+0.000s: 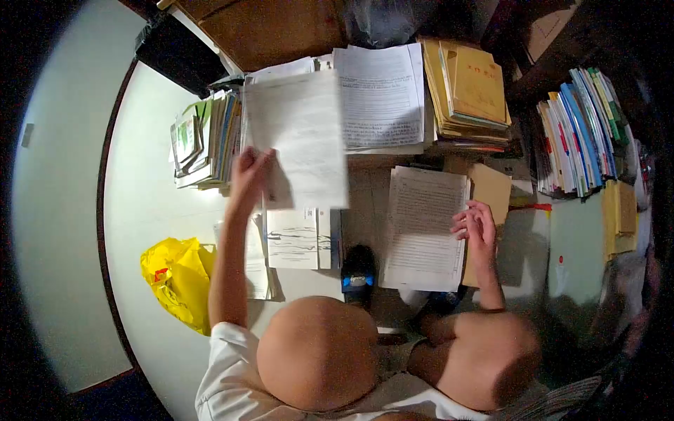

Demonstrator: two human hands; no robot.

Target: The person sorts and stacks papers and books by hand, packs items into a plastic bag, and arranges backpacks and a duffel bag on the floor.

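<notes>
My left hand [253,172] grips the left edge of a printed sheet of paper [302,133], fingers closed on it. The sheet is raised and blurred, and I cannot tell whether it is one page or several. Beneath its lower edge lies a white booklet [291,242] with dark wavy lines on its cover. My right hand [479,226] is at the right edge of a stack of printed pages [425,224], its fingers loosely bent and apart. Whether the fingertips touch the pages is unclear. A tan envelope [490,188] lies partly under that stack.
Behind are more printed pages [382,98] and a pile of tan envelopes [474,84]. Books stand piled at left [210,137] and right [579,133]. A yellow plastic bag [181,277] lies on the floor at left. My knees and a dark slipper [358,270] are in front.
</notes>
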